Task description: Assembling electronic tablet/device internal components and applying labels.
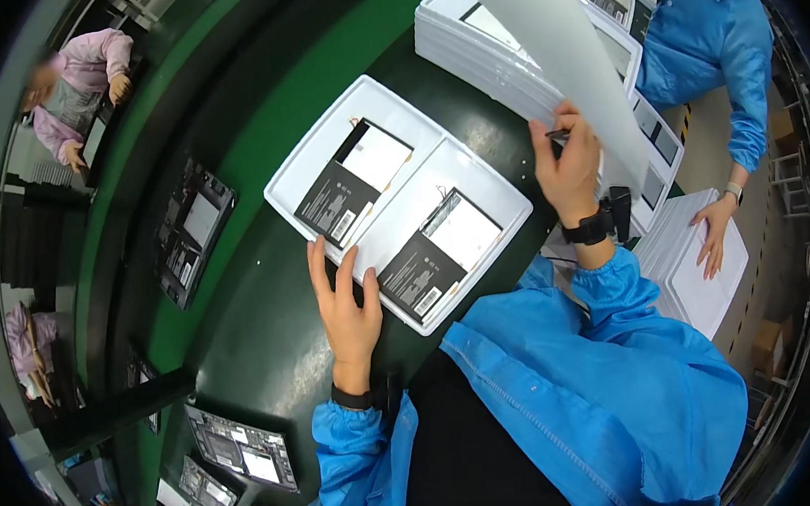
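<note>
The left hand (348, 316), fingers spread, touches the near-left edge of the white tray (477, 173), where two batteries (354, 183) lie. Right of it, the right hand (574, 171) pinches a small dark object (557, 133), which a loose grip could drop.

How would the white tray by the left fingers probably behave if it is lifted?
The white tray is probably stiff, as its raised sides look well formed. It may be slippery, since its surface looks smooth. Its two flat packs could slide if it tilts, because no strap shows over them.
</note>
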